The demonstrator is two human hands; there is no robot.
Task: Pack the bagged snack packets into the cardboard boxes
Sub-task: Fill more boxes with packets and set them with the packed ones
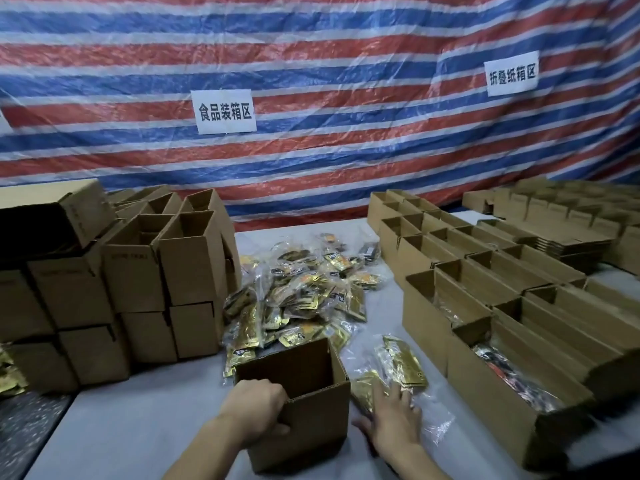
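Observation:
An open cardboard box [311, 414] stands upright at the near middle of the table, and nothing shows inside it. My left hand [256, 412] grips its near left rim, fingers curled over the edge. My right hand [393, 419] lies flat with spread fingers on a clear bag of gold snack packets [398, 367] just right of the box. A heap of bagged snack packets [304, 292] lies behind the box in the table's middle.
Stacked open cardboard boxes [138, 282] fill the left side. Rows of long boxes [491, 323] line the right, the nearest ones holding bagged packets. Flat folded cartons [575, 240] lie far right. A striped tarp with paper signs hangs behind the white table [138, 427].

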